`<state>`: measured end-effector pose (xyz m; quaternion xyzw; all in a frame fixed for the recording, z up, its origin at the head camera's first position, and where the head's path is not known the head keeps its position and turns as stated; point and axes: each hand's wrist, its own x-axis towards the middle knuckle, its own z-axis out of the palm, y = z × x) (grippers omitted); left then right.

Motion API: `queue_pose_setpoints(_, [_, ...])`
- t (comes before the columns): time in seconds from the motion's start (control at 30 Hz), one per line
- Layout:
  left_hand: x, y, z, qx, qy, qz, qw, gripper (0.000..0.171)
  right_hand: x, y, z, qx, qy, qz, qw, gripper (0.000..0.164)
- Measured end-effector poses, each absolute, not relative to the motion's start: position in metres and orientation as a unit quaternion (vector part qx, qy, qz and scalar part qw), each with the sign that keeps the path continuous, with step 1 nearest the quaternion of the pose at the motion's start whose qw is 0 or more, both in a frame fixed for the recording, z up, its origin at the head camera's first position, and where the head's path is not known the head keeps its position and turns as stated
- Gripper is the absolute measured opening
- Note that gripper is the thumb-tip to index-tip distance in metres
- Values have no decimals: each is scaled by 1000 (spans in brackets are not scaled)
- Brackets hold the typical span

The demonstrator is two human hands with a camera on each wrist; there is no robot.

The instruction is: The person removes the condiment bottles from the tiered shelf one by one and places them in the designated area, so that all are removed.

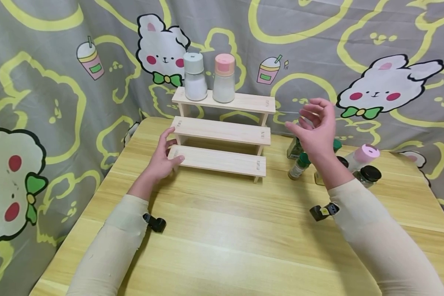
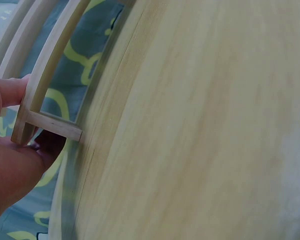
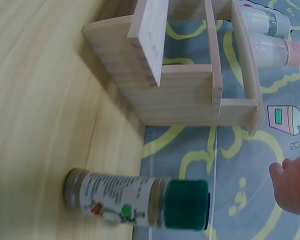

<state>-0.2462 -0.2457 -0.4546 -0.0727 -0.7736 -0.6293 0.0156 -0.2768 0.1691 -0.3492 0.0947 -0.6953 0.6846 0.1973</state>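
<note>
My left hand (image 1: 162,158) grips the left end of a three-tier wooden rack (image 1: 222,159), thumb on the lowest plank and fingers at its side. In the left wrist view, the thumb and fingers wrap the plank's end (image 2: 24,122). My right hand (image 1: 314,127) is raised above the spice jars right of the rack, fingers loosely bent and holding nothing. On the top tier stand two shakers with white contents, one with a grey-green cap (image 1: 195,82) and one with a pink cap (image 1: 224,82). A green-capped spice bottle (image 3: 125,200) stands near the rack's right side.
Beneath the right arm stand a green-capped jar (image 1: 294,149), a pink-capped shaker (image 1: 363,156) and a black-capped jar (image 1: 368,176), among others partly hidden by the forearm. A patterned curtain (image 1: 299,53) hangs behind and to the left of the wooden table (image 1: 222,238).
</note>
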Motion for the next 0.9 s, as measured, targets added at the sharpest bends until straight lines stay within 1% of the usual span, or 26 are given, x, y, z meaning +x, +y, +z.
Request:
queue_pose_setpoints(0.63, [-246, -246, -453, -69, -771, -632, 15, 93, -308, 114, -333, 107, -686, 701, 162, 73])
queue_pose_setpoints(0.9, [-247, -247, -454, -68, -773, -631, 15, 93, -319, 93, -334, 107, -682, 708, 150, 76])
